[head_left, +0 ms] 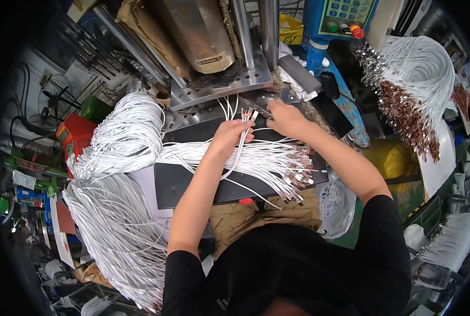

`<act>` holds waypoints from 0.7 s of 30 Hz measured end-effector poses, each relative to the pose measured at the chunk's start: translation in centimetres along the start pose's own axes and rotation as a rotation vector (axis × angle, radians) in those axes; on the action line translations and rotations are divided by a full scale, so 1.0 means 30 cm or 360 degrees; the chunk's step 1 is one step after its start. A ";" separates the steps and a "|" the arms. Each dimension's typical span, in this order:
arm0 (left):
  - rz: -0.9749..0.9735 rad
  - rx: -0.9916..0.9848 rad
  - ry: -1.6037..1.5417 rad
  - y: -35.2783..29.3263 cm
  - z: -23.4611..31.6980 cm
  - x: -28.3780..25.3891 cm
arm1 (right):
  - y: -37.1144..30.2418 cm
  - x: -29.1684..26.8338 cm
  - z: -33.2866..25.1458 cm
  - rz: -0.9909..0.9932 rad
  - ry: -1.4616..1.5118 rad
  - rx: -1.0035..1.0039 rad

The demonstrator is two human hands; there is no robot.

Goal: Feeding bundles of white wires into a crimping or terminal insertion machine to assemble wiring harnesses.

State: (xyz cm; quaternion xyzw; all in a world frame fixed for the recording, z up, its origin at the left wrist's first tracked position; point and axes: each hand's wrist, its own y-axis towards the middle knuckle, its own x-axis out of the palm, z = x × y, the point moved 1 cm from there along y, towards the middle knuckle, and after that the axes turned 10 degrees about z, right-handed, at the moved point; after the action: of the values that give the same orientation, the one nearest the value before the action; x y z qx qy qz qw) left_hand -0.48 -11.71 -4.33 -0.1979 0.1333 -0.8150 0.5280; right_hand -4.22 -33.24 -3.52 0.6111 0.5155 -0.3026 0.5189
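Observation:
My left hand (231,137) is closed around a few white cables (239,149), whose ends with small reddish-brown and white tips point up past my thumb. My right hand (287,120) is at the machine's lower metal plate, to the right of those tips, with its fingers bent together; what they hold, if anything, I cannot make out. Other white cable ends enter the gap under the press's steel block (221,84). Below my hands a thick bundle of white cables (256,160) lies across a black board (166,184), its tipped ends fanned to the right.
Large coils of white cable (124,126) hang at the left, beside a red container (76,137). Steel posts (241,34) rise from the press. A blue control box (345,18), a blue bottle (315,55) and a dark phone-like slab (334,115) stand or lie right. More cables (419,68) hang far right.

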 end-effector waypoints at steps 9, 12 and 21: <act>0.0156 0.0094 0.0504 -0.010 -0.009 0.055 | 0.047 0.045 0.005 -0.0347 0.1573 0.0990; 0.0151 0.0117 0.0467 -0.017 -0.003 0.072 | 0.025 0.091 0.013 -0.0213 0.1537 0.0899; 0.0199 0.0048 0.0088 -0.041 0.017 0.092 | 0.007 0.103 0.054 -0.0006 0.1378 0.0656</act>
State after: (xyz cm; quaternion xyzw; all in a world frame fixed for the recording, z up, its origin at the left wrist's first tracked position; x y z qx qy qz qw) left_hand -2.24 -13.74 -2.87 -0.1588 0.1477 -0.7874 0.5770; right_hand -2.88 -33.78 -6.70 0.7702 0.6145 -0.1170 0.1240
